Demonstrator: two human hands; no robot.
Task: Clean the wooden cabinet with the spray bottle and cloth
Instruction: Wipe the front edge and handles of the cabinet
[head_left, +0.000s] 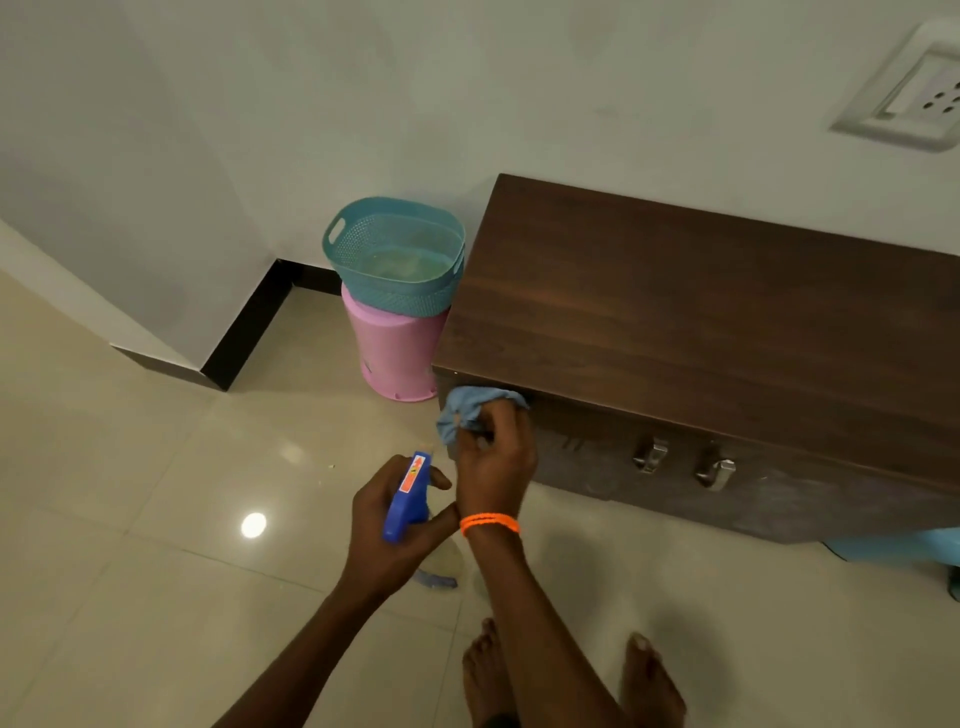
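A dark wooden cabinet (701, 312) stands against the wall on the right, with two metal handles (680, 462) on its front. My right hand (493, 457), an orange band at its wrist, is shut on a light blue cloth (470, 408) pressed against the cabinet's upper left front corner. My left hand (389, 535) grips a spray bottle (408, 501) with a blue trigger head just left of the right wrist. The bottle's body is mostly hidden below the hand.
A teal perforated basket (337, 244) sits on a pink bucket (395, 353) directly left of the cabinet. A wall corner with black skirting (244, 332) juts out at left. A socket plate (909, 88) is on the wall. My bare feet (571, 675) stand on glossy tiles.
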